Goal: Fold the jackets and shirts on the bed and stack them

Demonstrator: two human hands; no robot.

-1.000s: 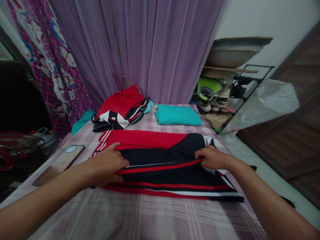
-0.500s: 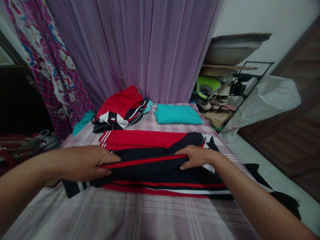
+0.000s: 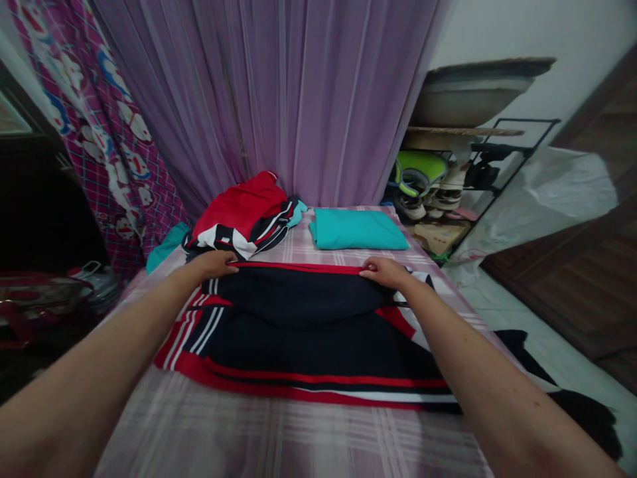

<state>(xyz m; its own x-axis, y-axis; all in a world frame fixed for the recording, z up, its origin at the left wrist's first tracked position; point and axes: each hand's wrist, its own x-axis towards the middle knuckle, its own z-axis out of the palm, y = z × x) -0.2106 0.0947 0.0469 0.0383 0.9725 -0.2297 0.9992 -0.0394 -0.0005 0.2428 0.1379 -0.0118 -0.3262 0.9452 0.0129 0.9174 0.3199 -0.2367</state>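
Note:
A navy jacket [image 3: 308,338] with red and white stripes lies spread across the checked bedsheet [image 3: 239,438]. My left hand [image 3: 217,263] pinches the jacket's far red-trimmed edge near its left end. On the same edge, farther right, my right hand [image 3: 383,271] has its fingers closed on the cloth. Between the two hands the red trim runs nearly straight. White stripes on the ribbed hem show at the left, and a white and red part of the jacket is partly covered by my right forearm.
Behind the jacket sit a crumpled pile of red and navy clothes [image 3: 239,206] and a folded turquoise cloth [image 3: 358,229]. A purple curtain [image 3: 318,99] hangs at the back. A rack with shoes [image 3: 448,192] stands to the right, beside a plastic bag [image 3: 562,192].
Both hands have moved away from me, carrying the red-edged front panel to the far side. The navy cloth now lies more widely open, and the striped hem shows at the left.

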